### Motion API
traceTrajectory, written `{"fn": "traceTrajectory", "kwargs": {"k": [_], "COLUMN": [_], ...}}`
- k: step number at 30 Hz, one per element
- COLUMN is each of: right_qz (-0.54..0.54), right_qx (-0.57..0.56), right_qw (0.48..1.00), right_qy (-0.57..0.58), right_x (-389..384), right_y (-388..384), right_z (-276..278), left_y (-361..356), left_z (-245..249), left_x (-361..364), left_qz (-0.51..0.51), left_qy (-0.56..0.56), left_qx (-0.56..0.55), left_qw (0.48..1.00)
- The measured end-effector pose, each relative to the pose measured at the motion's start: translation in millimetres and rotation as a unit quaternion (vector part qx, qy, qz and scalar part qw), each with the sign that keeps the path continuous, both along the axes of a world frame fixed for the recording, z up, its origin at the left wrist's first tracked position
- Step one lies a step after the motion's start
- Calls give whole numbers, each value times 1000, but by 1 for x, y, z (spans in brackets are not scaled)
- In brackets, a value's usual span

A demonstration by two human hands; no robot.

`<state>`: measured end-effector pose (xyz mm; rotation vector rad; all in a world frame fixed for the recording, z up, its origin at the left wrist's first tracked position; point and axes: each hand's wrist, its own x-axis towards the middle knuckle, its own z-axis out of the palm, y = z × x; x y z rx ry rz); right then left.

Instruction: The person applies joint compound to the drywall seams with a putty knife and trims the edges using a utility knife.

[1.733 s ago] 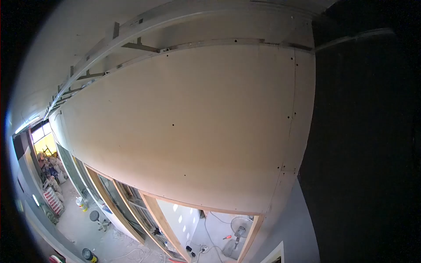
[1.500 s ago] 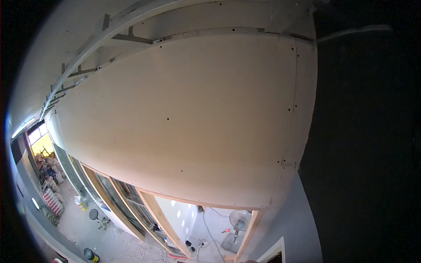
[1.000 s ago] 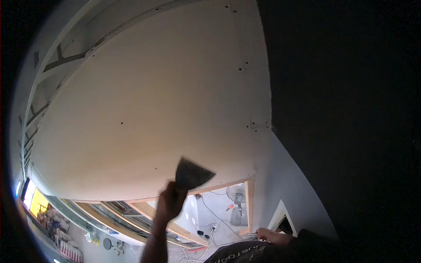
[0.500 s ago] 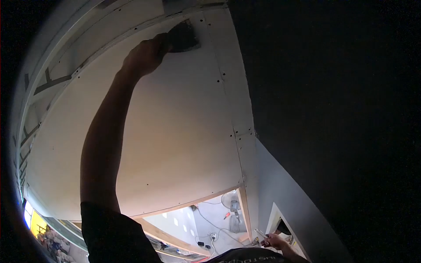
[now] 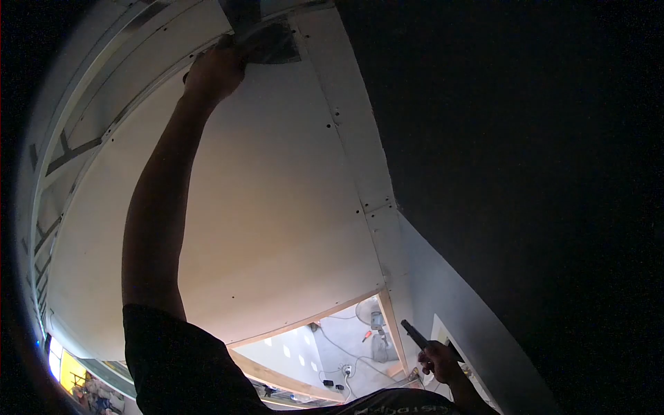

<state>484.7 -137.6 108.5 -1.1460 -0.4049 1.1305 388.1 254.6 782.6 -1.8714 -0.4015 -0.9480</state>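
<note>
My left hand (image 5: pixel 213 76) is raised high at the upper left, its fingers wrapped round a wide taping knife (image 5: pixel 278 45). The knife's dark, smeared blade lies against the white board (image 5: pixel 270 173), close to a seam near the top edge. Low on the right, my right hand (image 5: pixel 439 361) is closed round a long, dark, flat tool (image 5: pixel 415 335). It is seen nearly edge-on, so I cannot make out its kind.
Dark screw heads (image 5: pixel 328 126) run along the board seams. A large dark surface (image 5: pixel 498 173) fills the right side. Metal framing (image 5: pixel 76 153) curves along the left. Below, a wood-framed opening (image 5: pixel 394 328) shows a fan (image 5: pixel 375 320) and cords.
My left hand and the taping knife have shifted up and slightly left in view. My right hand has risen, and its tool has turned from a pale thin edge to a dark bar.
</note>
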Motion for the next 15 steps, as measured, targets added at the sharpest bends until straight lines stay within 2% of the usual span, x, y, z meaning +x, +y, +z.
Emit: {"fn": "traceTrajectory", "kwargs": {"k": [1,3,4,7,8,10,12,15], "right_qz": [-2,-4,11,7,44,45,50,39], "right_qx": [0,33,44,40,107,103,110,114], "right_qw": [1000,998,995,994,987,986,984,975], "right_qy": [-1,59,92,98,108,120,133,187], "right_x": [2,6,9,3,7,1,-2,1], "right_y": [0,1,0,1,2,3,4,7], "right_z": [-4,-13,-15,7,-12,15,37,45], "left_y": [0,-3,-5,-4,2,11,19,20], "left_z": [-4,-14,-17,-26,-33,-44,-56,-62], "left_x": [1,1,1,-2,-1,6,11,16], "left_qz": [-2,6,6,39,28,14,55,25], "left_qy": [-1,-30,-31,-52,-78,-103,-154,-168], "left_qx": [0,114,115,83,104,128,174,145], "left_qw": [1000,993,993,994,991,986,971,975]}}
